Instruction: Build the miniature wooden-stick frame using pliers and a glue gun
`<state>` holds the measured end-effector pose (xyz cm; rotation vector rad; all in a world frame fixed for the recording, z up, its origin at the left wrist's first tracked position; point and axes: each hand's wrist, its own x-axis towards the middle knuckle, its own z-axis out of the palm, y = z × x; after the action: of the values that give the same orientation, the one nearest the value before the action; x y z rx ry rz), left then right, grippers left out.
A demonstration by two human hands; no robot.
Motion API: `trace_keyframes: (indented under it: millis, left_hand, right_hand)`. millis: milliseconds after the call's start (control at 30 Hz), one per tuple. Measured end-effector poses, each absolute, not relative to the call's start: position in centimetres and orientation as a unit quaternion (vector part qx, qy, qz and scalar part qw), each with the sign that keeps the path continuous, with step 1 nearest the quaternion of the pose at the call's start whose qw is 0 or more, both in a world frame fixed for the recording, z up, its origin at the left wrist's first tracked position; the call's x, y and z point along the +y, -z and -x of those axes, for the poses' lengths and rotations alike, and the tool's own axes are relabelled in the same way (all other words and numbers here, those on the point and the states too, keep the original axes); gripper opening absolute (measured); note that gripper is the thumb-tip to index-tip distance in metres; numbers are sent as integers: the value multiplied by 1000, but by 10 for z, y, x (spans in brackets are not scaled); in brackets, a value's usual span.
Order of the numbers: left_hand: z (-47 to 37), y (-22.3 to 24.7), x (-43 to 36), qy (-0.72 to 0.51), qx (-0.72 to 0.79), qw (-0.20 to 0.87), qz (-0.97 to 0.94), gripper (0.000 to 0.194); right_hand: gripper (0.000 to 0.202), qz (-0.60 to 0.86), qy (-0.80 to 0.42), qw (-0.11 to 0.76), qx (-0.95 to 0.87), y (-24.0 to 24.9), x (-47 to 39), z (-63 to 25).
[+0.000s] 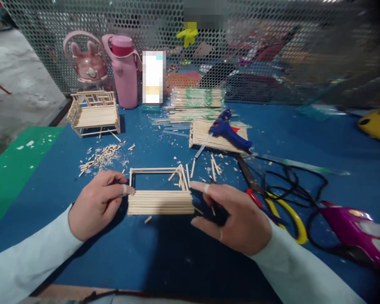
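A small frame of thin wooden sticks (155,170) lies on the blue table, its near half covered by a panel of sticks (161,202) laid side by side. My left hand (98,202) is closed with curled fingers, and its index fingertip presses the panel's upper left corner. Beside the right end, my right hand (237,215) is open, thumb and index finger apart with nothing between them. Its index fingertip is close to the frame's right side. Several short loose sticks (180,179) lie inside the frame's right corner. Both hands have tape-like bands on fingers.
A stick-built miniature bench (95,116) stands back left, near stick offcuts (103,158). A blue glue gun (229,133) rests on another stick panel (199,134). Yellow-handled scissors (299,226), black cable (288,202) and a purple device (351,228) lie right. Bottle (125,80) and packaged sticks (198,98) are behind.
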<state>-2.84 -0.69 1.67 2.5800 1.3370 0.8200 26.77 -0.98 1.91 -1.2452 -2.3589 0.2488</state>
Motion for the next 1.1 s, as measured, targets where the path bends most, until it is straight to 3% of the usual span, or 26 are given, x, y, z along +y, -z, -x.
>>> trace_keyframes:
  millis: [267,433,633,767,1100]
  left_hand:
    - [25,-16,-7,-274,470,138,-827,30]
    - [24,-17,-16,-330,584,220,-708,29]
    - [18,-12,-54,-278,617,173,-716,42]
    - [2,-5,-72,-294,618,181,-706,48]
    - [-7,9,-70,-345,657,308,-596,32]
  right_hand:
    - [33,424,-92,198,-879,-10,-8,-259]
    - [32,427,-72,228,-872,-8,-8,-259]
    - [50,508,-101,241,-821,-6,-13,-257]
    - [47,540,-115,240,-798,-5,-23,-255]
    - [34,578,-210,289,-734,-9,-34,-244]
